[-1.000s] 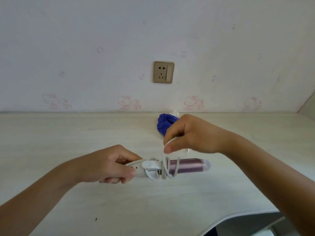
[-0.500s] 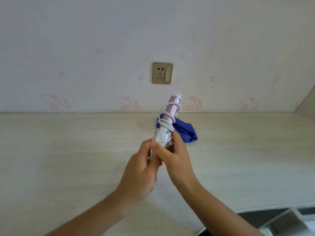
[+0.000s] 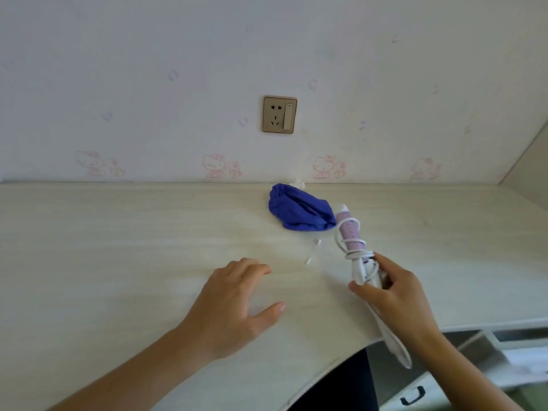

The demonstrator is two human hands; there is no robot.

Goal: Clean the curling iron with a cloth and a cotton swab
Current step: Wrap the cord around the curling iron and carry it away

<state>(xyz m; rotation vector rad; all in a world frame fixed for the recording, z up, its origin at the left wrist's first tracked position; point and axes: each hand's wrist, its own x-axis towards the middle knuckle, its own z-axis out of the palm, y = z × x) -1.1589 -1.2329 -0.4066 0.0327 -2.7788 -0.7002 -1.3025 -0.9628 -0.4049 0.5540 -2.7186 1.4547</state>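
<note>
Basically nothing cleaned yet, judging by the layout: curling iron (image 3: pixel 353 241) has its white cord (image 3: pixel 348 232) wound round the pink barrel, so unwrapping comes first. Right hand (image 3: pixel 394 295) at 4 o'clock has fingers closed round the white handle, barrel tip pointing to 12, beside the blue cloth (image 3: pixel 299 213). Cotton swab (image 3: pixel 401 253) lies untouched on the desk (image 3: pixel 118 247), 6 o'clock of cloth. Left hand (image 3: pixel 237 301) empty, fingers loosely spread, palm down.

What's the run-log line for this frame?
phase: setup | right hand: gripping curling iron, cord wound on it | left hand: open, empty, over table | cloth, cotton swab: untouched
</note>
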